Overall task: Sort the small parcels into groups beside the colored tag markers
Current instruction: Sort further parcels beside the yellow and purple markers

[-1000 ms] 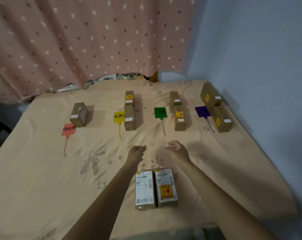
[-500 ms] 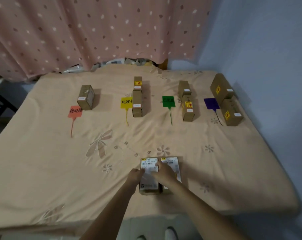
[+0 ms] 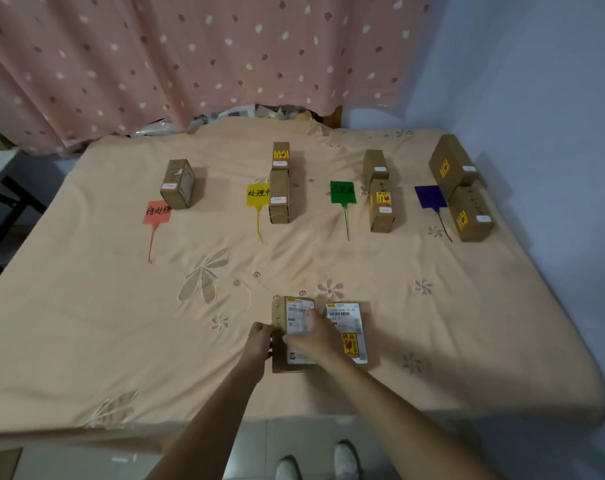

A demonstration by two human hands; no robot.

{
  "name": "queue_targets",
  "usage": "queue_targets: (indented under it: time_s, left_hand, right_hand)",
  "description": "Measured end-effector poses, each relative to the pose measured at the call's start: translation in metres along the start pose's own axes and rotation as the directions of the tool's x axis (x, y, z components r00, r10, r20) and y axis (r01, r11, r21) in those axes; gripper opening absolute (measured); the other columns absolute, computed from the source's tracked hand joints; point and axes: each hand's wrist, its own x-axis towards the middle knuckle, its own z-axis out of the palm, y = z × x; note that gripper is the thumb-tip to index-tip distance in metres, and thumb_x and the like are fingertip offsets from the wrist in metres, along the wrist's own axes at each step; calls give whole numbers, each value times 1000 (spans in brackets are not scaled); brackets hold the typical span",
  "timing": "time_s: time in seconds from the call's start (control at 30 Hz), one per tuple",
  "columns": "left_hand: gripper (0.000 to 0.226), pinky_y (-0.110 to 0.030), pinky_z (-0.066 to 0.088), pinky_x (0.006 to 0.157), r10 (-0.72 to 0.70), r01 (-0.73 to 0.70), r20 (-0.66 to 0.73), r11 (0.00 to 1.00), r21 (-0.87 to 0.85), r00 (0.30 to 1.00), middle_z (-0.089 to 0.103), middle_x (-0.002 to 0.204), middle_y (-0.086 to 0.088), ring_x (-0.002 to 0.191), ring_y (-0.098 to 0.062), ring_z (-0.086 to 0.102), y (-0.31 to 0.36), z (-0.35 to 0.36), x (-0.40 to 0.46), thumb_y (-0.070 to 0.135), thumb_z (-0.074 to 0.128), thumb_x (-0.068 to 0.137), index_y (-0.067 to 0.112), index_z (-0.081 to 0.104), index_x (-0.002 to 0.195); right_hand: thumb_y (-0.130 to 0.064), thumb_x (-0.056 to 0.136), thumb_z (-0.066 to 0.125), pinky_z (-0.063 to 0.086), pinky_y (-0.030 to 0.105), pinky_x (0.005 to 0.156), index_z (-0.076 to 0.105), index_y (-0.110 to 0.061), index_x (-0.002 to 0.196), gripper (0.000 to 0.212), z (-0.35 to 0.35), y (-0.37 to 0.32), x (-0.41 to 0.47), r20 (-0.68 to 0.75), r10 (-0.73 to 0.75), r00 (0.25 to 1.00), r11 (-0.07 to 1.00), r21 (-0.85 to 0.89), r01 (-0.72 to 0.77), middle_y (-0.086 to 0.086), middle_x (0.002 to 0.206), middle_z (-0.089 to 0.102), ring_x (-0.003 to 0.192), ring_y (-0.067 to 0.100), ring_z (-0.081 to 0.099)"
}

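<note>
Two small brown parcels lie near the bed's front edge. The left parcel [image 3: 296,311] is tilted up on its side, gripped by my left hand [image 3: 260,341] on its left face and my right hand [image 3: 313,336] on its labelled top. The right parcel [image 3: 349,329] lies flat with a white label and a yellow sticker. Further back sit four tag markers: red tag [image 3: 156,212], yellow tag [image 3: 257,194], green tag [image 3: 342,192], purple tag [image 3: 430,196]. One parcel [image 3: 178,183] stands by the red tag, and two parcels stand beside each of the other tags.
The peach bedsheet [image 3: 103,306] covers the bed. A blue wall [image 3: 536,98] runs along the right side and a pink dotted curtain [image 3: 190,57] hangs behind. The floor and my shoes [image 3: 316,460] show below the front edge.
My hands came back from mid-bed to the two front parcels, closed on the left one and tipped it up on its side, apart from the right parcel.
</note>
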Motion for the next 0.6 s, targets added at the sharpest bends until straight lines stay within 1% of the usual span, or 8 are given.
queue_targets:
  time_s: [0.03,0.1,0.23,0.3,0.37,0.47,0.53,0.6]
  left_hand:
    - [10,-36,41,72,34,-34,-19,999,7,999,56,100,-17,89,-27,55,7,-2,-3,18,51,89,10,45,88]
    - [17,-33,38,68,115,-115,-39,993,8,993,58,93,-14,88,-25,55,21,-6,-9,12,56,90,13,44,79]
    - [24,-32,37,70,227,-220,62,970,-101,972,60,81,-2,78,-16,60,52,-14,-26,14,66,87,18,45,77]
    - [27,-32,38,73,251,-233,142,963,-134,958,62,86,-1,81,-15,61,67,-19,-32,22,73,78,19,46,82]
    - [38,-35,41,84,265,-231,229,959,-164,937,64,93,-2,93,-19,61,81,-20,-35,31,78,69,18,50,91]
    - [59,-38,44,94,235,-188,376,969,-159,896,66,109,-5,105,-25,59,98,-16,-43,44,75,73,9,59,118]
    - [53,-38,44,90,227,-193,466,974,-120,855,65,117,-9,105,-25,57,105,-10,-47,49,61,84,14,64,124]
    - [49,-45,46,97,207,-154,501,977,-146,840,64,124,-14,113,-28,58,106,-3,-49,49,56,86,19,64,124]
  right_hand:
    - [-56,63,70,51,29,73,49,-27,117,64,-1,-2,-1,3,-2,1000,999,50,1,-3,112,61,99,18,62]
    - [-57,64,73,50,27,71,47,-27,124,72,-7,-6,-2,-1,-1,1000,981,192,1,-3,116,61,102,18,62]
    - [-44,71,79,54,27,75,52,-25,123,61,-32,-16,2,25,25,999,858,513,-34,-1,116,65,97,13,64]
    - [-39,71,82,57,36,87,56,-21,121,59,-47,-19,7,36,-14,999,797,604,-11,4,117,68,99,15,67]
    - [-36,71,83,56,38,91,59,-21,121,57,-64,-24,6,32,-70,997,760,649,32,7,116,69,102,18,68]
    - [-25,81,77,55,28,83,60,-19,121,44,-87,-33,-1,44,-158,986,677,732,76,8,112,72,104,21,69]
    - [-23,86,70,53,25,78,61,-20,122,37,-99,-40,-8,80,-209,975,641,764,74,8,111,73,102,21,70]
    - [-24,90,64,52,24,75,60,-20,124,35,-105,-45,-14,94,-209,973,663,746,70,6,114,71,102,21,68]
